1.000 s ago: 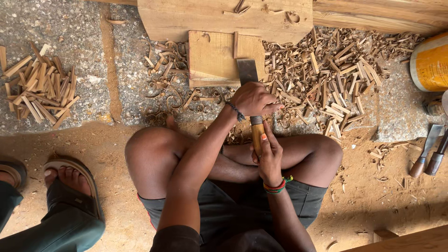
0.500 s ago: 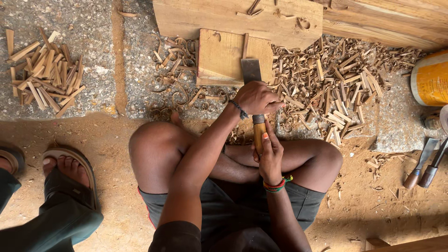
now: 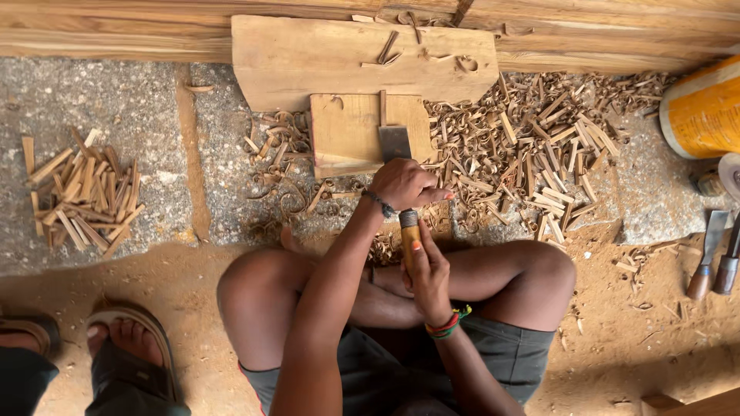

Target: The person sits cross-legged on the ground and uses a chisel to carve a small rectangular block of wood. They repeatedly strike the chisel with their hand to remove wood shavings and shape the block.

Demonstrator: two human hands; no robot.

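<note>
Outdoor work spot: rough grey stone slab [image 3: 139, 100] above packed reddish earth, long timber beams along the top edge; a person sits cross-legged on the ground.

Left hand [image 3: 406, 185] closed over the steel neck of a broad flat-bladed chisel with an orange wooden handle [image 3: 395, 146]; right hand [image 3: 428, 273] wrapped tight around that handle, low down near the lap; blade edge resting on a small pale rectangular wooden block [image 3: 368, 132], which lies on the stone against a larger flat plank [image 3: 308, 58].

Progress, as a judgement: paring looks well along; a wide spread of curled shavings and split wood chips [image 3: 532, 139] lies right of the block, a second heap of short wood splints [image 3: 81, 192] at left; the block's face shows a cut groove beside the blade, yet the block is mostly whole, so more stock seems left to remove.

Against the earlier frame: grip of both hands unchanged; the blade sits on the same part of the block; the view has tilted down, so block and plank appear lower; a bystander's sandalled foot [image 3: 127, 339] stays at lower left; two spare chisels [image 3: 713, 258] lie on the earth at right, beside a yellow drum [image 3: 705, 108].
</note>
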